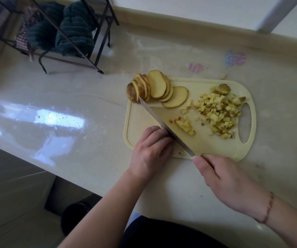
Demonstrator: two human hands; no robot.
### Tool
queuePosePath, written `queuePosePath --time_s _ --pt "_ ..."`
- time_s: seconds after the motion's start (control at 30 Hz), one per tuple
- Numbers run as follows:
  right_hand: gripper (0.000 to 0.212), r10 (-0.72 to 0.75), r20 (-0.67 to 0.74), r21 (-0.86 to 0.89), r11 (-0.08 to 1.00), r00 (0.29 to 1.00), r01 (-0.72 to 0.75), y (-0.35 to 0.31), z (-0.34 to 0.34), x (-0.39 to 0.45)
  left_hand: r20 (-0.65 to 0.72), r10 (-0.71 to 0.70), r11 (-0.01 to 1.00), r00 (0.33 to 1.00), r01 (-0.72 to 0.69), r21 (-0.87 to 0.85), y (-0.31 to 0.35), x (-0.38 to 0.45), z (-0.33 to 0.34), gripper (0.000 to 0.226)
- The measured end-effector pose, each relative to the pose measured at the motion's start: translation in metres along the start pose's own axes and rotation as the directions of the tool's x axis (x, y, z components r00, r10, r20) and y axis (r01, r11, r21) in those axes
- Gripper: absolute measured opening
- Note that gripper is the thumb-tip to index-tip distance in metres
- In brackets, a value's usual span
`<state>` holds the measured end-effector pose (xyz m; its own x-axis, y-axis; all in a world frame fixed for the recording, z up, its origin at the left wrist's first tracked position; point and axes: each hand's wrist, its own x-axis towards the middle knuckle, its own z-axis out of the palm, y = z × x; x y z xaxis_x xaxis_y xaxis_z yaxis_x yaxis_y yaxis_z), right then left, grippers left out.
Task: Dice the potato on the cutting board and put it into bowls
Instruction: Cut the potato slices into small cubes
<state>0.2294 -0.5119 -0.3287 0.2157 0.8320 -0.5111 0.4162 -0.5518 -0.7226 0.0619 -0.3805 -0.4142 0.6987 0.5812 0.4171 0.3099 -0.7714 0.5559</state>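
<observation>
- Two hands work the knife (163,125): the right hand (228,183) curls round its handle at the near edge of the cutting board (214,145), and the left hand (151,149), fingers bent, rests against the blade's left side; whether it holds anything is hidden.
- Dicing looks partway done: small cubes (185,125) lie just right of the blade, with a larger diced pile (219,113) farther right.
- Uncut potato slices (155,90) fan at the far left corner, touching the knife tip.
- Next, probably, a slice must come under the blade.
- No bowls show.

Knife handle (209,167) hidden inside right hand (228,183).
</observation>
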Motion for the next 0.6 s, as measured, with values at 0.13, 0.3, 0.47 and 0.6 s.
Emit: queuePosePath --time_s 0.13,0.3,0.47,0.6 --pt "0.063 0.040 -0.013 0.059 0.997 0.999 -0.039 0.008 -0.014 -0.004 -0.004 -0.002 1.000 1.000 0.002 0.025 0.001 -0.002 0.000 0.004" --pt "0.069 0.052 -0.016 0.057 0.997 0.999 -0.051 0.011 -0.016 -0.010 -0.008 0.011 0.999 1.000 -0.011 0.046 0.003 -0.003 -0.002 0.005" --pt "0.063 0.008 0.000 0.057 0.998 1.000 -0.008 0.008 -0.009 -0.020 -0.006 0.007 0.999 1.000 -0.007 0.046 0.004 -0.007 -0.003 0.006" --pt "0.058 -0.020 -0.015 -0.003 1.000 1.000 0.020 0.002 -0.009 -0.028 -0.013 0.006 1.000 1.000 -0.006 0.020 0.001 -0.008 -0.004 0.007"
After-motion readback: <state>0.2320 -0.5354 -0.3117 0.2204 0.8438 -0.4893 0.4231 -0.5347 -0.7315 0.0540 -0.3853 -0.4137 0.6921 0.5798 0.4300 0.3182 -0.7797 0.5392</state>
